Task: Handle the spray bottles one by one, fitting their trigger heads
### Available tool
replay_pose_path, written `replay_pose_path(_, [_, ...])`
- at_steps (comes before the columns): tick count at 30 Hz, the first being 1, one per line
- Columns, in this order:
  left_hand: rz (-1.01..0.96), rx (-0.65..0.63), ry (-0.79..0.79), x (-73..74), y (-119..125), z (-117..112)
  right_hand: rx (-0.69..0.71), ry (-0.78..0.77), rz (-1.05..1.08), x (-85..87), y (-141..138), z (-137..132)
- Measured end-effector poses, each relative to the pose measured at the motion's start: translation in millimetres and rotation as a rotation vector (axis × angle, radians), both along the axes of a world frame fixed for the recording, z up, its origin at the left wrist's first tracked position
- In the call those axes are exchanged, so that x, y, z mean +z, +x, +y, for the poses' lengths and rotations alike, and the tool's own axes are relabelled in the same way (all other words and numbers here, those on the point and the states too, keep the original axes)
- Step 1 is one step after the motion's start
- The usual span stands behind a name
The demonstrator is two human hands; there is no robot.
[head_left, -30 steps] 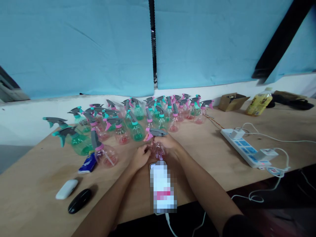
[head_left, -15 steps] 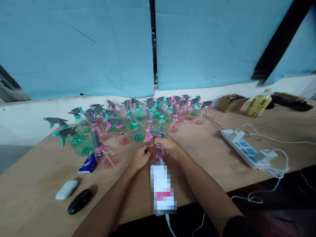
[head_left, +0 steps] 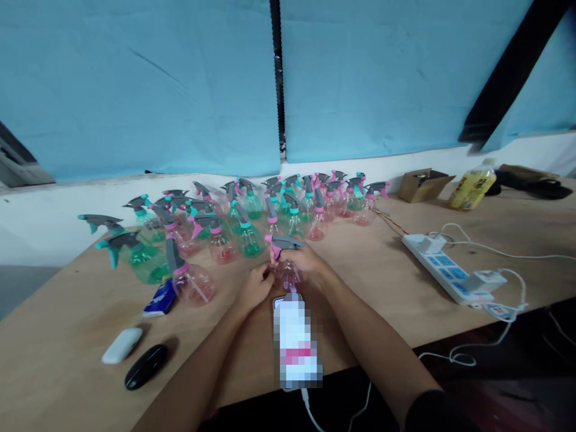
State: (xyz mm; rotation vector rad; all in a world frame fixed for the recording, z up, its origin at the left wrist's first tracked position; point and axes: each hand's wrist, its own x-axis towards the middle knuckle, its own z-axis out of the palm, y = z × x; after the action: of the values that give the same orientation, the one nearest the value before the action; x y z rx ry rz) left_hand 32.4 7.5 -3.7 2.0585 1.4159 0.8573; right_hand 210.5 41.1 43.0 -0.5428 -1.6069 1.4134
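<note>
Nearer me than my hands, a phone (head_left: 297, 345) lies on the bench (head_left: 382, 270). My right hand (head_left: 306, 258) grips a pink spray bottle (head_left: 289, 276) by its neck; my left hand (head_left: 255, 287) curls beside it, grip unclear. Beyond stand more spray bottles (head_left: 250, 241).

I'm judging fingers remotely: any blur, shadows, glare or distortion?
All in the head view: left hand and right hand look slightly soft; a pale glint sits low on the held spray bottle; the phone screen is pixelated; a shadow falls beside the white oval object; the drink bottle leans outward, probably lens distortion.
</note>
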Motion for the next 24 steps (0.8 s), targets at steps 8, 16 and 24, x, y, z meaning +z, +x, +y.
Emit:
replay_pose_path(8, [-0.009, -0.01, -0.031, -0.1, -1.5, 0.0, -0.29, 0.054, -0.05, -16.4, 0.3, 7.1])
replay_pose_path(16, [-0.023, 0.076, 0.103, -0.6, -6.7, 1.4, -0.959, 0.101, 0.059, -19.6, 27.9, 11.4])
replay_pose_path(24, [0.128, 0.122, 0.637, 19.2, -22.1, -6.1, -1.469, 0.219, -0.132, -20.0, 72.9, 17.9])
